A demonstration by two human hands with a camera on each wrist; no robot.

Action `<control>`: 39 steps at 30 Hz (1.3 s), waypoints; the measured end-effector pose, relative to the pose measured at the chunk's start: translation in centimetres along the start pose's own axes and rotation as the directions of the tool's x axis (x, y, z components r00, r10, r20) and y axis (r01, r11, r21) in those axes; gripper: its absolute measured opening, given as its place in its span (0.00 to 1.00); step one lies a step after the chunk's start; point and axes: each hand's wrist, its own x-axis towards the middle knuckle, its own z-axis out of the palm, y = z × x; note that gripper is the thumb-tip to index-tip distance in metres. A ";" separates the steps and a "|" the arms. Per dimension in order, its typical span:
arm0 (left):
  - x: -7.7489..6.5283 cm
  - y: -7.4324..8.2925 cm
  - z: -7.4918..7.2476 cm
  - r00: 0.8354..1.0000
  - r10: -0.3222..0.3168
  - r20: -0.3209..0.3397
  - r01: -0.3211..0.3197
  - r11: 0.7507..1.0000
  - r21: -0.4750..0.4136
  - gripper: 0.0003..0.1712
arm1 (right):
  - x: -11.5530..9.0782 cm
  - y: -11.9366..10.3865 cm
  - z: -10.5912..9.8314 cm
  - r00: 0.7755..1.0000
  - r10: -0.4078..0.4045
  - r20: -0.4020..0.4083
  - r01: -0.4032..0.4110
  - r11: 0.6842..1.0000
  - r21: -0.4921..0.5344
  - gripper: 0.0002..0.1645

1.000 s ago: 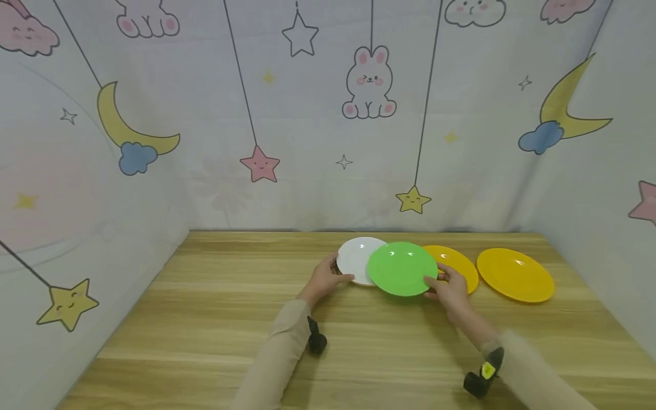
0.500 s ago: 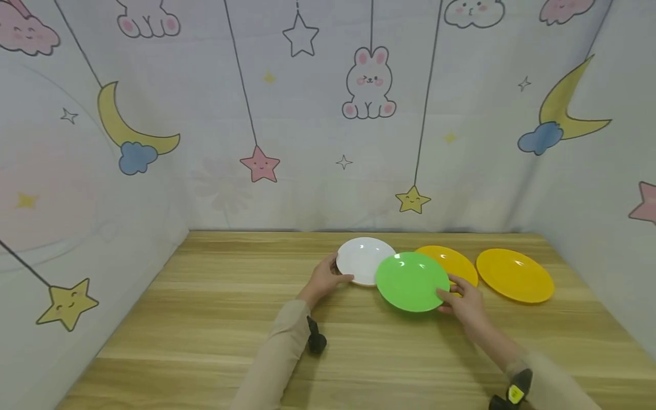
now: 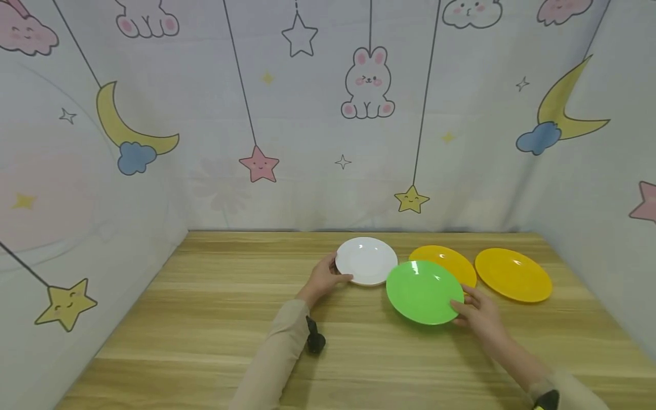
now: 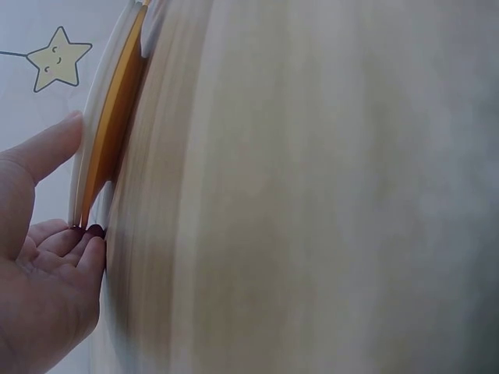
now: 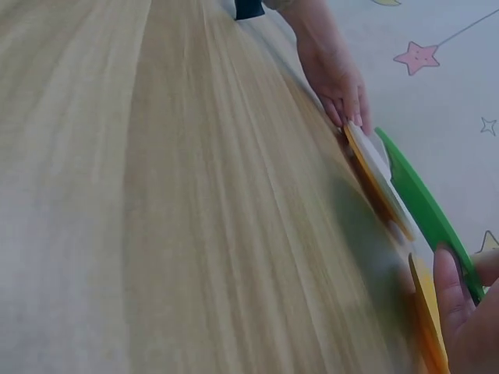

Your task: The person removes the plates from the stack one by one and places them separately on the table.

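We note the left hand (image 3: 324, 279) gripping the white plate (image 3: 366, 261), the right hand (image 3: 484, 318) pinching the green plate (image 3: 422, 291) aloft, right of the white plate, judging this a carrying step, the next move needing level support.

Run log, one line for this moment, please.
left hand: holds white plate by rim | right hand: holds green plate above table | two yellow plates: one partly hidden
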 end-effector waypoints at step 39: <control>-0.3 0.3 -0.1 1.000 -0.024 -0.008 0.024 0.999 0.026 0.46 | -4.3 3.5 -5.7 0.999 0.027 0.047 -0.020 0.990 -0.142 0.40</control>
